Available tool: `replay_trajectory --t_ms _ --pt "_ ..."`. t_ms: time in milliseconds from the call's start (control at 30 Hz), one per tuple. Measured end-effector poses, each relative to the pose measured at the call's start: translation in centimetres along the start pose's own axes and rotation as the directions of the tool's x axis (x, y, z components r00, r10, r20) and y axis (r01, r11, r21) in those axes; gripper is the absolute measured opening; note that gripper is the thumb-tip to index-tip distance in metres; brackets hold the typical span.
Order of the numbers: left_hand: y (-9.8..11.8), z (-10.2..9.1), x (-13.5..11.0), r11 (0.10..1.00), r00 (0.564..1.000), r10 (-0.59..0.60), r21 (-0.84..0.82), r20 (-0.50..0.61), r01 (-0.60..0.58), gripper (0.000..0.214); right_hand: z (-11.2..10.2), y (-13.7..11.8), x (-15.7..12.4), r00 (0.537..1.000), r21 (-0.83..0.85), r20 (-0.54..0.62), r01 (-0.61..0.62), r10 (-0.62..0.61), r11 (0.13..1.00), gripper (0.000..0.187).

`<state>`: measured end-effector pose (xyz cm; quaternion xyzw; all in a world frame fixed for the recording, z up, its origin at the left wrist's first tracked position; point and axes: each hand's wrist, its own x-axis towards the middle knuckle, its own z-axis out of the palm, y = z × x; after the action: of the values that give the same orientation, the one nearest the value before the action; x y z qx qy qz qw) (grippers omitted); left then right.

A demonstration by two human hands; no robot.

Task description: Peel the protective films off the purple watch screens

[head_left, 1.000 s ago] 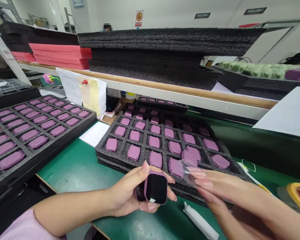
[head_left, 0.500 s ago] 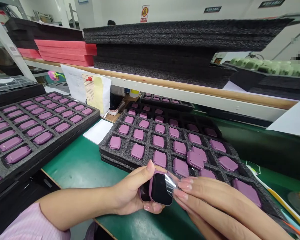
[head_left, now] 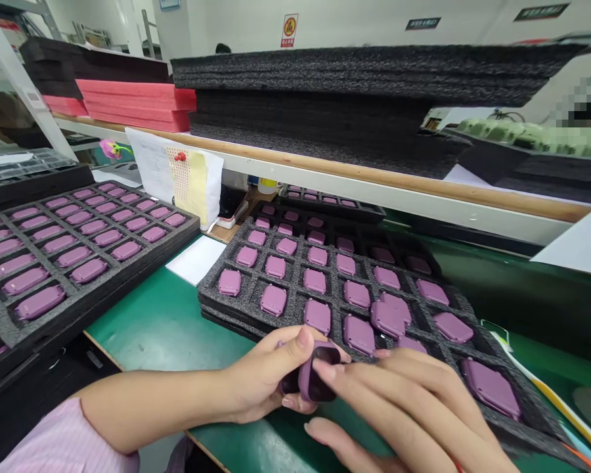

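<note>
My left hand (head_left: 266, 368) is closed around two purple smartwatch cases, one behind the other. The front smartwatch case (head_left: 305, 382) has its black screen turned toward my right hand (head_left: 408, 401). A fingertip of that hand lies against the screen, while its thumb is stretched out apart below; I see nothing held in it. The rear case is mostly covered by my left hand and the front case. Just beyond both hands is a black foam tray (head_left: 249, 320) with purple cases in its pockets, a few of them stacked on each other.
On the left stands another foam tray (head_left: 113, 279) of purple cases. White paper (head_left: 196, 259) lies between the trays on the green table (head_left: 142, 315). A shelf (head_left: 325, 164) with black and pink foam crosses behind. A yellow-white cable (head_left: 536, 387) runs at right.
Half a second ago my right fingers held a clear film at the screen's edge. Now they have moved left onto the screen, the thumb has spread away, and no film is visible.
</note>
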<state>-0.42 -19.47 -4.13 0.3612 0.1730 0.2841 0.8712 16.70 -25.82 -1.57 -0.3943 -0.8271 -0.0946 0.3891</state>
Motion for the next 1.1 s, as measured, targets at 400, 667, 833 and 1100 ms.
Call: replay_trajectory --t_ms 400,667,833,1100 --pt "0.0 0.1 0.2 0.995 0.994 -0.074 0.058 -0.075 0.078 0.062 0.7 0.6 1.0 0.982 0.251 0.093 -0.185 0.167 0.95 0.039" --pt "0.4 0.4 -0.2 0.98 0.989 -0.132 0.143 -0.065 0.14 0.053 -1.4 4.5 0.9 0.973 -0.047 -0.003 -0.229 0.229 0.972 0.034" --pt "0.5 0.8 -0.3 0.961 0.979 -0.177 0.198 -0.103 0.194 0.058 -2.1 9.1 -1.3 0.795 -0.123 -0.003 -0.602 0.606 0.789 0.041" --pt "0.5 0.7 -0.2 0.957 0.989 -0.116 0.258 -0.091 0.136 0.057 -2.4 8.2 -1.2 0.81 -0.089 0.078 -0.575 0.581 0.813 0.046"
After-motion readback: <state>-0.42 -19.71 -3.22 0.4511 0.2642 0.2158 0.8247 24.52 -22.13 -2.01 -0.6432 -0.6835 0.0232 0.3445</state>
